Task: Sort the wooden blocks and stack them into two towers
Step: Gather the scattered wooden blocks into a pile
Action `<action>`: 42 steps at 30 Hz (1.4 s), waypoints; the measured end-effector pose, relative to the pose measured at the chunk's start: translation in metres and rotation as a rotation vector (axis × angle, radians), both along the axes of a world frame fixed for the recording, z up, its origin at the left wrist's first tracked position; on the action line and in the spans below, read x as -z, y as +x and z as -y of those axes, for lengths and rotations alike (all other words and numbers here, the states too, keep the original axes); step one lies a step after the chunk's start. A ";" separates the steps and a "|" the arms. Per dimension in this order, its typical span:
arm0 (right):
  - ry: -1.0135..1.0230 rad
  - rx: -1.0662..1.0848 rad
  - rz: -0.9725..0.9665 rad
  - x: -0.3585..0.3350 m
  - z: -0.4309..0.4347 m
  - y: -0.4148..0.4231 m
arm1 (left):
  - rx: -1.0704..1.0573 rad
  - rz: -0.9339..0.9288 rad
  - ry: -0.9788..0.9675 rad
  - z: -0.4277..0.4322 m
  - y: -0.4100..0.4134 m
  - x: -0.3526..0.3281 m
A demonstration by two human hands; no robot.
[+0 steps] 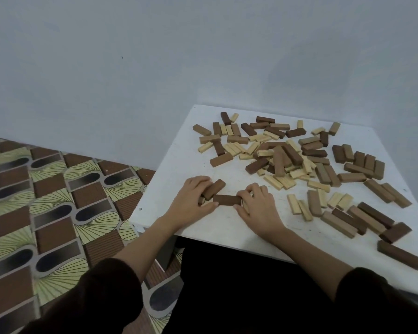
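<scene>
Head view shows the very first layer being set, I judge; no tower stands yet. The left hand [191, 201] has its grip closed around a medium-brown rectangular wooden block [214, 188], held tilted. Just beside it, a dark brown rectangular wooden block [227, 200] lies flat on the white square table [227, 233], and the right hand [260, 208] pinches its right end. The mixed heap of pale and brown wooden blocks [279, 156] lies unsorted behind. The next move probably calls for laying both blocks parallel, sides touching.

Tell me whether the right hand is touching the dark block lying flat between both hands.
Touching. The head view shows the right hand pinching the right end of the dark block with fingers and thumb, no table showing between them.
</scene>
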State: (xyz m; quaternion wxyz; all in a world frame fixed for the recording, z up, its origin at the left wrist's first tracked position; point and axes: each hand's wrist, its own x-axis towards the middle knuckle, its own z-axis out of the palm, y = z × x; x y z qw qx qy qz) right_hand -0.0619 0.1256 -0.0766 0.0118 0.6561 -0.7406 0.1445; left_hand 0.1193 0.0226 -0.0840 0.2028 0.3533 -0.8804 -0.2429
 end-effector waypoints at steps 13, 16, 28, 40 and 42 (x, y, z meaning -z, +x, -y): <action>-0.087 0.093 0.007 0.000 0.016 -0.011 | -0.248 -0.017 -0.088 0.006 -0.035 -0.001; -0.094 0.117 0.003 0.000 0.015 -0.011 | -0.302 0.006 -0.071 0.003 -0.040 -0.004; -0.029 0.159 -0.038 -0.002 0.016 -0.015 | -0.265 0.105 -0.121 0.005 -0.042 -0.006; -0.015 0.217 0.038 -0.011 0.009 -0.029 | -0.213 0.116 -0.068 0.011 -0.047 -0.014; -0.009 0.250 0.066 -0.013 0.007 -0.035 | -0.200 0.083 -0.096 0.010 -0.051 -0.014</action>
